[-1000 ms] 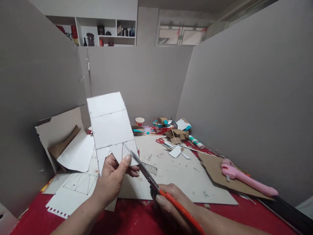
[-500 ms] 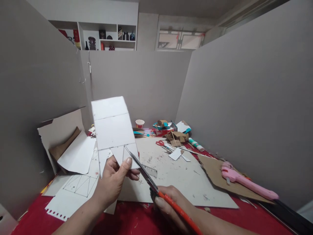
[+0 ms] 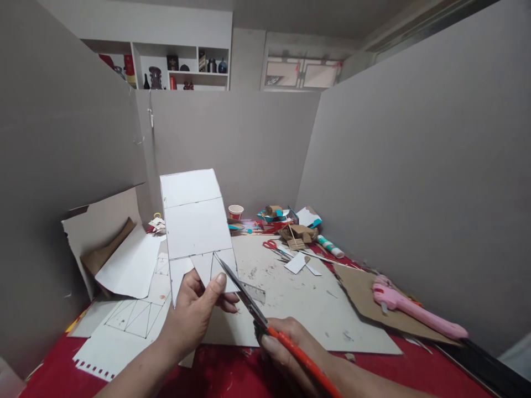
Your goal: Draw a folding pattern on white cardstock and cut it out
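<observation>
A white piece of card point(image 3: 199, 221) with drawn pencil lines stands upright in my left hand point(image 3: 201, 304). Thumb and fingers pinch its lower part, where a wedge-shaped gap is cut out and pointed flaps hang down. My right hand point(image 3: 286, 348) is wrapped around the red handles of a pair of scissors point(image 3: 253, 307). Their dark blades point up and left, with the tips on the card near a slanted line just below the cross line. Part of a clear ruler point(image 3: 254, 292) shows behind the blades on the board.
A grey-white board point(image 3: 357, 326) lies on the red cloth point(image 3: 224, 370). Red-handled scissors point(image 3: 269, 244) and card scraps point(image 3: 295, 263) are farther back. At right, a pink glue gun point(image 3: 415, 312) rests on cardboard point(image 3: 352, 282). A sheet with drawn triangles point(image 3: 136, 318) lies left; a paper cup point(image 3: 236, 211) stands behind.
The card and both hands sit slightly lower and farther right in view, while the background has shifted a little left. The scissor tips remain at nearly the same spot on the card.
</observation>
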A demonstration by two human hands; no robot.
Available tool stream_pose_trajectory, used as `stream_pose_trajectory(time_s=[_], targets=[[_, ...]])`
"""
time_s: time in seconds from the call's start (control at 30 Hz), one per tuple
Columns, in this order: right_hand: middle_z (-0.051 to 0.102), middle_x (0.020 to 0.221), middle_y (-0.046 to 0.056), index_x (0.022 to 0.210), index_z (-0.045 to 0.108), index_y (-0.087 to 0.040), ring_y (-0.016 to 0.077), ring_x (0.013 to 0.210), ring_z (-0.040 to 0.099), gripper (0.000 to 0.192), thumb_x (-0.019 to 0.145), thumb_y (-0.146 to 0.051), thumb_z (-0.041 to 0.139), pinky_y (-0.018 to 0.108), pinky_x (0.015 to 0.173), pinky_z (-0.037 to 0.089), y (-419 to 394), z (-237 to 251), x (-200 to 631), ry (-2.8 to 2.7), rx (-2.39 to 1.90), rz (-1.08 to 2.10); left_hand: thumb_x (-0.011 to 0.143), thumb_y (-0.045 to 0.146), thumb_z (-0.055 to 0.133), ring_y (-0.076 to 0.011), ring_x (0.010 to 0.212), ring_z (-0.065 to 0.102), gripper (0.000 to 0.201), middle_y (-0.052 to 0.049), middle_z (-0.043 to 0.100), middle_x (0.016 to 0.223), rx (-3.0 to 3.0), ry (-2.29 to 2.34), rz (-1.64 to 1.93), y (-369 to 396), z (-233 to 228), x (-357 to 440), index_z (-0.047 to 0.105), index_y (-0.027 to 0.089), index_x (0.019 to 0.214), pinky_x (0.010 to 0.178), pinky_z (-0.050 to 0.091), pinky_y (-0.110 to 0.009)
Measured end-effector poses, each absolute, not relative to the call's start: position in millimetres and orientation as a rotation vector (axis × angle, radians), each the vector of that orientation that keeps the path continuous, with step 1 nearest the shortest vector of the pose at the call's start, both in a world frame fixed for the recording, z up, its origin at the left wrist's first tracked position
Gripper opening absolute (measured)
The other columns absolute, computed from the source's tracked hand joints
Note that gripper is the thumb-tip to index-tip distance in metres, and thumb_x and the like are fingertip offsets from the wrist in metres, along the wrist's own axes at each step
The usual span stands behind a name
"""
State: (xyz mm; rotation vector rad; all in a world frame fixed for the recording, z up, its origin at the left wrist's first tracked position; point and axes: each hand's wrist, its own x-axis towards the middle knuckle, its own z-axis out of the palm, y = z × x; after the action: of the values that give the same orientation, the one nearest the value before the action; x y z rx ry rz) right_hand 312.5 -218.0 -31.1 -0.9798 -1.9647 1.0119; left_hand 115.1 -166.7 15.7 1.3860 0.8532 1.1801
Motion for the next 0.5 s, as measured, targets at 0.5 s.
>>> stream_pose_trajectory(time_s=[0.5], targets=[[0.037,0.064,-0.001,0.072,0.040,-0.019,0.0111,0.058,0.031,0.050,0.095,-0.063,0.033,0.025,0.051,0.031,-214.8,-32.0,312.2,-1.959,-0.974,0.965,0.079,0.056,0.068,-0.0190,0.061,0.071,0.039,-0.003,0.073,0.062,1.364,0.863,1.135,-167.0,10.2,117.3,0.056,0.019,0.083,0.070,0.055,-0.032]])
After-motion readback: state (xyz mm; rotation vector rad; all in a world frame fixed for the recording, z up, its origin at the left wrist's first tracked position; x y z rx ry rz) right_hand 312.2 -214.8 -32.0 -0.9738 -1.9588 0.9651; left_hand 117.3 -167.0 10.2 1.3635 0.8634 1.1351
